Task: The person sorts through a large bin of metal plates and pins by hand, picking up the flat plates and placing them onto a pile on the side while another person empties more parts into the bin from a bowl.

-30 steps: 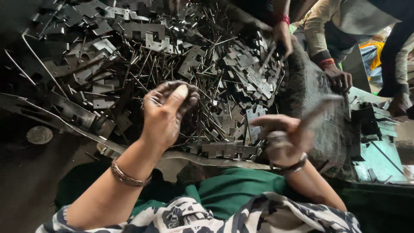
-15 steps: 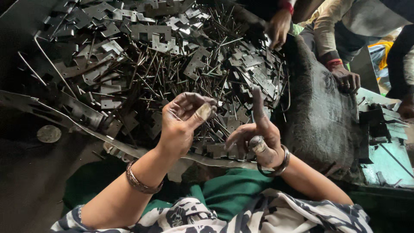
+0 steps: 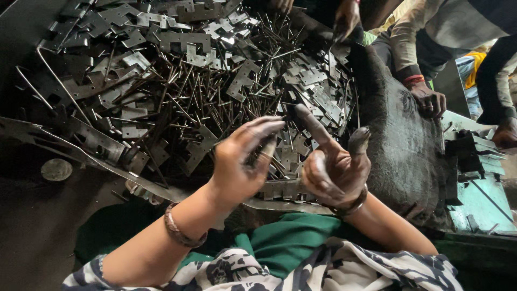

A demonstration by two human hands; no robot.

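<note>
A: What is lying in front of the person?
B: A pile (image 3: 177, 81) of plates and pins is spreading far and left, within reach.
A: And the hands?
B: The left hand (image 3: 242, 161) is curling its fingers around something thin, probably a pin, just above the pile's near edge. The right hand (image 3: 334, 167) is staying half open, empty, index and thumb raised.
</note>
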